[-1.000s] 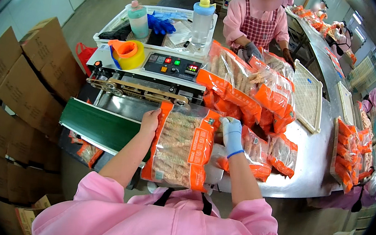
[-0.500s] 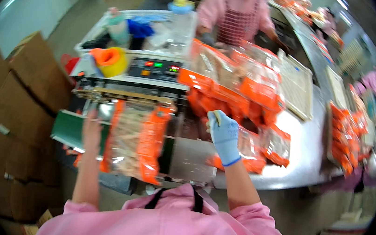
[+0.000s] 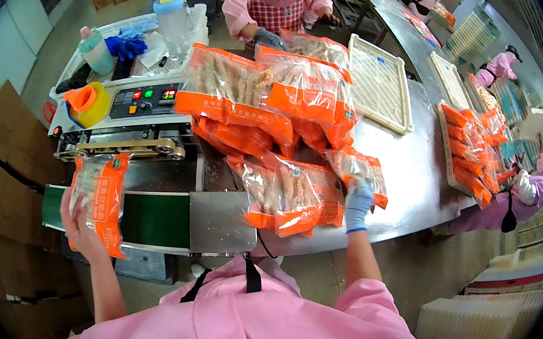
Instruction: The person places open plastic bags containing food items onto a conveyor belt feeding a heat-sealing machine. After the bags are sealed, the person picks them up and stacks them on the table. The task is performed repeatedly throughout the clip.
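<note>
An orange-and-clear bag [image 3: 104, 193] of pale, stick-like pieces stands at the left end of the green conveyor belt [image 3: 155, 218], its upper edge at the sealing machine [image 3: 127, 145]. My bare left hand [image 3: 81, 231] lies against the bag's lower left side, fingers stretched out. At the right, my right hand [image 3: 357, 210], in a light blue glove, has its fingers closed on the lower edge of another orange-and-clear bag [image 3: 361, 167]; its fingertips are partly hidden. Beside that hand, more filled bags [image 3: 298, 196] lie at the pile's near edge.
A larger pile of filled bags [image 3: 240, 91] covers the table's middle. Across it stands a co-worker with a gloved hand [image 3: 270, 39]. A cream tray [image 3: 380, 84] lies behind the pile. Cardboard boxes [image 3: 12, 185] rise at my left; a tray of bags [image 3: 470, 153] is far right.
The bag on the belt has moved left along the machine, with my left hand now against it. My right hand has gone from above the metal plate to a bag at the right.
</note>
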A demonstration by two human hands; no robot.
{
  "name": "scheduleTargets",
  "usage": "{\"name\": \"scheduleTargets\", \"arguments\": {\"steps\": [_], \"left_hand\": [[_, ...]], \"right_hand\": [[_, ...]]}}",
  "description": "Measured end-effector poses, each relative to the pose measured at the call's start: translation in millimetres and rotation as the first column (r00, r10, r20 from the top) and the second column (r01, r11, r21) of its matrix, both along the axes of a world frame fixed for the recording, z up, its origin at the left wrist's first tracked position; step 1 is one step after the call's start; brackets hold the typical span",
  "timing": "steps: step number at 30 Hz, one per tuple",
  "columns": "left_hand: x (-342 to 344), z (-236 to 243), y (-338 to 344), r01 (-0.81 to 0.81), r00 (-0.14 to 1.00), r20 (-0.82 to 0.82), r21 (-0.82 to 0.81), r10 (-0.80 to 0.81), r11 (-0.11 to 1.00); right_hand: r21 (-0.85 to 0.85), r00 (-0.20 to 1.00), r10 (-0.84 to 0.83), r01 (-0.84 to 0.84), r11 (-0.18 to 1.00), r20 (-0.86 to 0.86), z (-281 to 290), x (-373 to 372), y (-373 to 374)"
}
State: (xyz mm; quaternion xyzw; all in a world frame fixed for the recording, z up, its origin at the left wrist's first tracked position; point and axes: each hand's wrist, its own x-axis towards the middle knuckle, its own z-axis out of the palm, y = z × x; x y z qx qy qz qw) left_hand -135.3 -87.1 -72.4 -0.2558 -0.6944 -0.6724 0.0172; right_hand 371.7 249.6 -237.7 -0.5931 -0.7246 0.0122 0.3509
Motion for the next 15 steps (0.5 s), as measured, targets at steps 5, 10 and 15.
{"name": "scheduleTargets", "arguments": {"steps": [5, 10, 15], "left_hand": [[36.6, -7.1, 46.1, 0.202, 0.978, 0.055, -0.029, -0.200, 0.979], [98.6, 35.4, 98.7, 0.650, 0.748, -0.075, -0.120, -0.660, 0.750], [121.0, 69.5, 112.4, 0.769, 0.490, 0.030, 0.456, -0.871, 0.448]], "right_hand": [[0.135, 0.905, -0.042, 0.109, 0.985, -0.424, 157.5, -6.2, -31.4], [0.229, 0.405, 0.257, -0.118, 0.966, -0.877, 280.7, -88.4, -97.3], [0.202, 0.136, 0.279, -0.411, 0.889, -0.951, 251.9, -165.2, -143.4]]}}
